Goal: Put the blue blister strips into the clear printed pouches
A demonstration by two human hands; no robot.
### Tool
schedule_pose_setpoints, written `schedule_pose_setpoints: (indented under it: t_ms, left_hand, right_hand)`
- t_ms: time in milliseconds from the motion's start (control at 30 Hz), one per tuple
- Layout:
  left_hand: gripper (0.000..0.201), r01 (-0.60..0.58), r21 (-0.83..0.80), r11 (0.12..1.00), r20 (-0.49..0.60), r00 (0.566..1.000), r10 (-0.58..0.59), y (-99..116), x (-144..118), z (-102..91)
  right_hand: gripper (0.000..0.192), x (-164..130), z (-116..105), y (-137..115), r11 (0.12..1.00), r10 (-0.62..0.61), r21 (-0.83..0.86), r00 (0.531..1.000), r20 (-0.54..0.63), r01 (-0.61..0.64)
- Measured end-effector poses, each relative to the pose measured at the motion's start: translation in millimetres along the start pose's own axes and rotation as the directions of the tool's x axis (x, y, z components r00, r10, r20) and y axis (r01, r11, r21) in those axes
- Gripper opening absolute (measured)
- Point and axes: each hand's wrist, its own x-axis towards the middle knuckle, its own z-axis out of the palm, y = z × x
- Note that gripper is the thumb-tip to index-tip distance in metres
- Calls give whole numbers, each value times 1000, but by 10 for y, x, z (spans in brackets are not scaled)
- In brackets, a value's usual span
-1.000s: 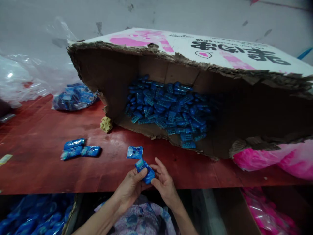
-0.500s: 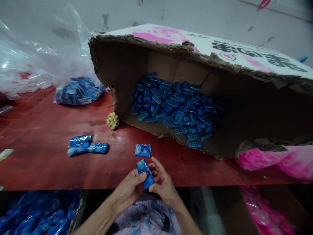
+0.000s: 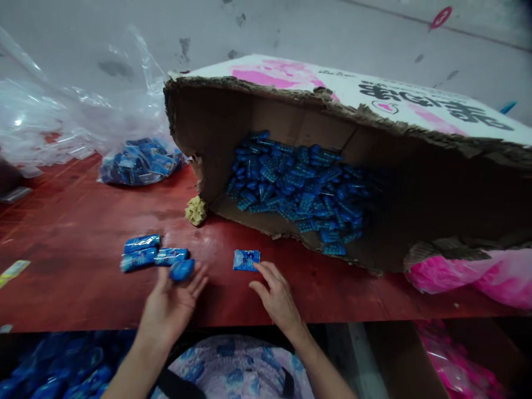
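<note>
My left hand (image 3: 170, 307) is at the left with its palm turned up and its fingers spread. A small blue shiny wrapped packet (image 3: 182, 270) is at its fingertips, slightly blurred and apparently loose from the grip. Just beyond lie several similar packets (image 3: 139, 259) in a small group on the red tabletop. My right hand (image 3: 278, 299) has its thumb and fingers apart. Its fingertips reach the right edge of a flat blue printed card or small stack of cards (image 3: 246, 260); whether they touch it I cannot tell.
A torn-edged cardboard box (image 3: 332, 100) lies on its side, holding many blue packets (image 3: 299, 183). A clear bag of blue printed pieces (image 3: 139, 162) and a crumpled yellow lump (image 3: 195, 210) sit left of it. Pink plastic (image 3: 469, 274) is at right. Below the table are blue items (image 3: 70, 366) and pink ones (image 3: 457, 360).
My hands have parted. The left one has carried the blue packet leftward to the group and opened; the right one has moved up to the flat printed card.
</note>
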Motion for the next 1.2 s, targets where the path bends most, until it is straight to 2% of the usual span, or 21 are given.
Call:
schedule_pose_setpoints:
  t_ms: [33, 100, 200, 267, 367, 433, 567, 667, 800, 900, 1033, 1200]
  left_hand:
    - [34, -53, -37, 998, -50, 997, 51, 109, 70, -94]
    - [40, -69, -93, 993, -104, 993, 60, 273, 173, -273]
    - [36, -12, -84, 996, -212, 977, -6, 333, 200, -423]
    - [29, 56, -29, 998, -210, 976, -61, 239, 139, -403]
    - [16, 146, 134, 980, -56, 989, -140, -50, 12, -229]
    - [6, 186, 260, 948, 22, 980, -198, -271, -47, -76]
    - [17, 164, 330, 929, 138, 966, -220, -566, -44, 158]
    - [19, 151, 332, 931, 148, 967, -209, -619, 18, 212]
    - [20, 131, 322, 938, 129, 975, -180, -609, 64, 179]
    - [22, 134, 338, 932, 109, 978, -180, -623, 36, 172]
    - [29, 143, 380, 914, 42, 984, -171, -673, -20, 237]
    - [28, 114, 450, 886, 83, 982, -168, -709, 12, 310]
  right_hand:
    - [37, 80, 11, 8, 989, -14, -149, 1000, -15, 12]
    - [31, 219, 55, 34, 915, -8, -404, 1000, -30, -5]
    - [17, 326, 152, 87, 818, 17, -574, 999, -45, -40]
    - [19, 334, 213, 120, 804, 17, -593, 998, -52, -45]
    - [23, 322, 261, 146, 776, 9, -630, 999, -47, -36]
    - [22, 332, 257, 149, 758, 0, -652, 999, -38, -25]
    - [16, 370, 212, 135, 734, -28, -679, 1000, -10, 14]
    - [19, 358, 219, 122, 722, -46, -691, 999, -8, 28]
    - [27, 317, 282, 131, 719, -76, -694, 997, -23, 39]
    - [25, 308, 294, 161, 730, -105, -681, 994, -35, 53]
    - [20, 272, 239, 167, 764, -138, -640, 990, -36, 83]
    - [21, 132, 168, 24, 836, -179, -534, 982, -54, 123]
